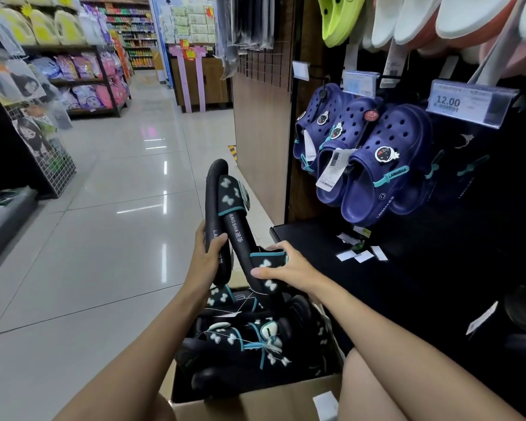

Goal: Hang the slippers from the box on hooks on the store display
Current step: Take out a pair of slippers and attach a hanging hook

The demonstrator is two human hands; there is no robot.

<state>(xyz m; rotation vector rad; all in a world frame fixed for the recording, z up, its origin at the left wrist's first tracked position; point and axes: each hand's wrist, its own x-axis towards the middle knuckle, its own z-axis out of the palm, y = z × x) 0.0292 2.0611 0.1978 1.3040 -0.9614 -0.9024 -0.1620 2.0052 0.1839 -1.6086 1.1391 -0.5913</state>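
I hold a pair of black slippers with teal trim and white bows above the cardboard box [255, 399]. My left hand [205, 256] grips the heel end of one slipper [217, 196], which stands upright with its toe up. My right hand [289, 270] grips the strap end of the other slipper [240, 238], which points down toward the box. Several more black slippers [243, 344] with tags lie in the box. The store display [438, 192] rises to the right, with navy clogs [377, 165] hanging on hooks.
A price tag reading 12.00 [468, 103] sits on a hook arm above the clogs. White and green slippers [407, 19] hang higher up. A dark shelf [392, 268] with paper tags lies under the clogs. Tiled aisle floor [104, 223] stretches left, lined by shelving [28, 132].
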